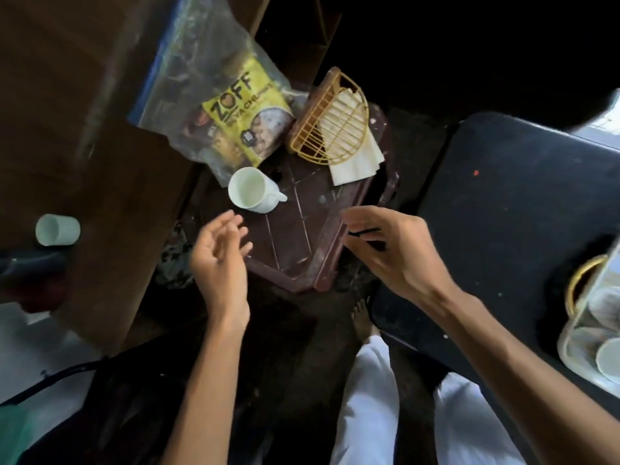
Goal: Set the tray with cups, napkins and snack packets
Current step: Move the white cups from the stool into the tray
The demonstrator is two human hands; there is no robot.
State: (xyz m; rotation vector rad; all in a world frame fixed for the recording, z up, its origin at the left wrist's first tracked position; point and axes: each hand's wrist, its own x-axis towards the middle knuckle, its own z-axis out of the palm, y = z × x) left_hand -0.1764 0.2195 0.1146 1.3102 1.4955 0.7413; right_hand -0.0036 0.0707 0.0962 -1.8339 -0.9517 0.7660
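My left hand (pixel 219 253) hovers open and empty over the tray's (pixel 295 263) near-left edge, fingers loosely spread. My right hand (pixel 382 250) hovers at the tray's right rim, fingers curled; whether it grips the rim I cannot tell. A white cup (pixel 251 189) stands on the tray's far-left part. Behind it lies a clear bag (pixel 188 78) holding a yellow packet (pixel 245 109) marked "ZOFF". Napkins (pixel 355 159) sit under a yellow wire holder (pixel 330 119) at the far-right corner. The tray's centre lies bare.
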